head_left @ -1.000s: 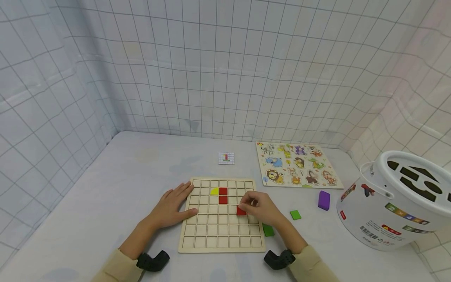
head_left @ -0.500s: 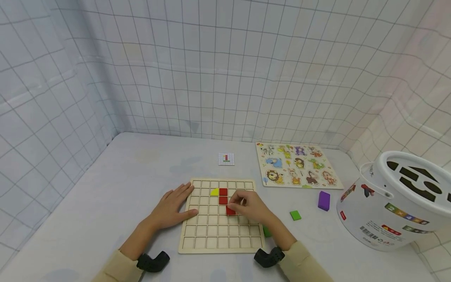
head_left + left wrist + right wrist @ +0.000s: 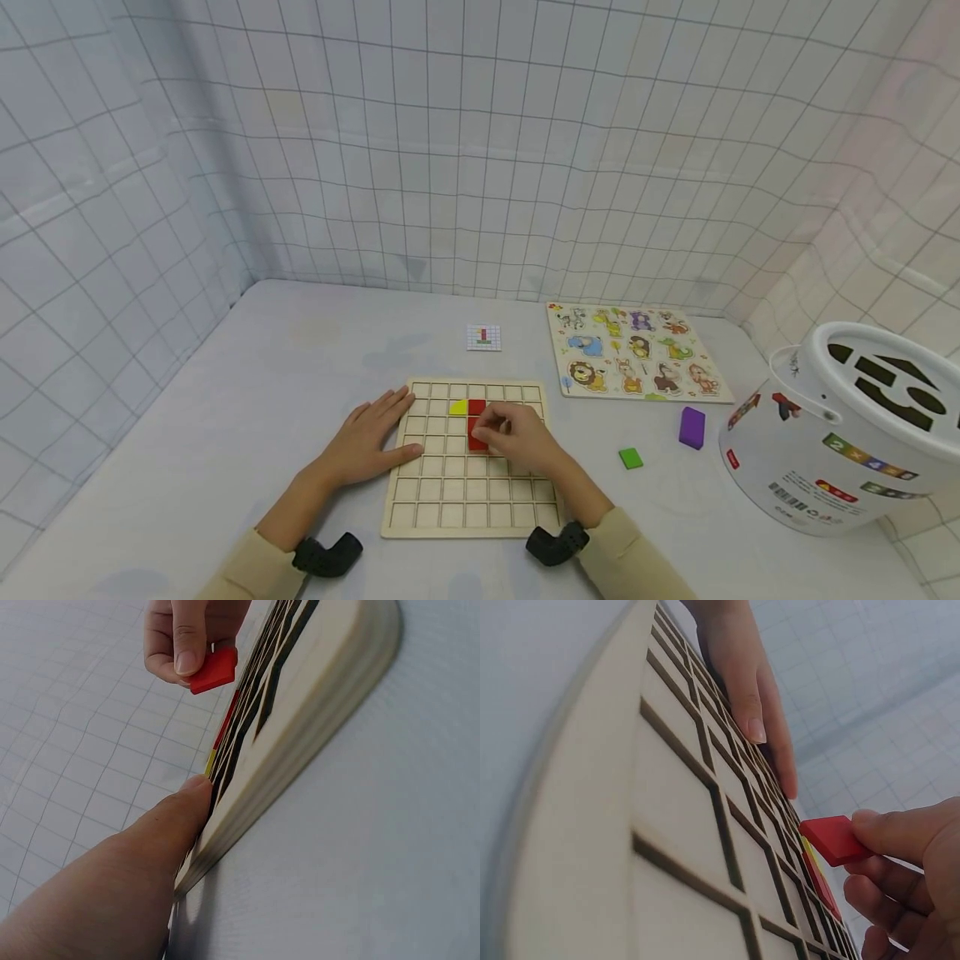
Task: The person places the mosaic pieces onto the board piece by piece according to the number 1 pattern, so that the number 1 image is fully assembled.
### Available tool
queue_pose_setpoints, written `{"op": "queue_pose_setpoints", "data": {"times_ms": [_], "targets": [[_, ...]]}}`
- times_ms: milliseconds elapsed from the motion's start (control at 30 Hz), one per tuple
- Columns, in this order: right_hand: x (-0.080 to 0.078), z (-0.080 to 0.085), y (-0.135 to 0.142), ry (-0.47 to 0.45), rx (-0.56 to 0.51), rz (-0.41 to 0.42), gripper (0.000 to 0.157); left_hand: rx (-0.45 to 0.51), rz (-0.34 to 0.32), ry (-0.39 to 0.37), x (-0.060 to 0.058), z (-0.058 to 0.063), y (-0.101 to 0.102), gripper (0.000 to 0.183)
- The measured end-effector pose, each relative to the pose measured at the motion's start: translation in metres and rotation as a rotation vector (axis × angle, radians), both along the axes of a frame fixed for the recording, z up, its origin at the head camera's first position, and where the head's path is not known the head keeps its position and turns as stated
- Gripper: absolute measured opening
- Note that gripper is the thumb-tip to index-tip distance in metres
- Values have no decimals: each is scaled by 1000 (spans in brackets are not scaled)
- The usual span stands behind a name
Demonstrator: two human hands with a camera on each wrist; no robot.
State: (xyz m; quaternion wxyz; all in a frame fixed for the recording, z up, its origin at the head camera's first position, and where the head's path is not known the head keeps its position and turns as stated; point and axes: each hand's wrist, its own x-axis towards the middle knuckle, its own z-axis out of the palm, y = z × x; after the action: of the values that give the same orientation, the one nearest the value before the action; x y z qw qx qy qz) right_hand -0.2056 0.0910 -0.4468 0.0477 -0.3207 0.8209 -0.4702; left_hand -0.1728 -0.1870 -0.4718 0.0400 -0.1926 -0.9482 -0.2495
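Note:
My left hand (image 3: 363,446) lies flat with straight fingers on the left edge of the wooden grid board (image 3: 450,493). My right hand (image 3: 521,435) pinches a square red tile (image 3: 832,838) between thumb and fingers, just over the board. In the left wrist view, that red tile (image 3: 215,671) is tilted and apart from the board. A yellow quarter-round piece (image 3: 458,408) sits in the board's second row, with a red tile (image 3: 477,407) to its right. The red tile below that one is partly hidden by my right hand in the head view.
Behind the board lies a small pattern card (image 3: 483,337). An animal puzzle board (image 3: 611,394) is at the back right. On the right are a green tile (image 3: 631,457), a purple block (image 3: 692,427) and a white bucket (image 3: 795,467) with a cut-out lid.
My right hand has carried the red tile leftward across the board to the column of red tiles. A green piece beside the board's right edge is now hidden. My left hand stays put.

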Motion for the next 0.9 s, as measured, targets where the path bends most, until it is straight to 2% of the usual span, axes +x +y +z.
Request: {"op": "queue_pose_setpoints", "data": {"times_ms": [900], "targets": [[1, -7, -2, 22, 50, -32, 6, 5, 0, -11, 0, 1, 1, 83]]}}
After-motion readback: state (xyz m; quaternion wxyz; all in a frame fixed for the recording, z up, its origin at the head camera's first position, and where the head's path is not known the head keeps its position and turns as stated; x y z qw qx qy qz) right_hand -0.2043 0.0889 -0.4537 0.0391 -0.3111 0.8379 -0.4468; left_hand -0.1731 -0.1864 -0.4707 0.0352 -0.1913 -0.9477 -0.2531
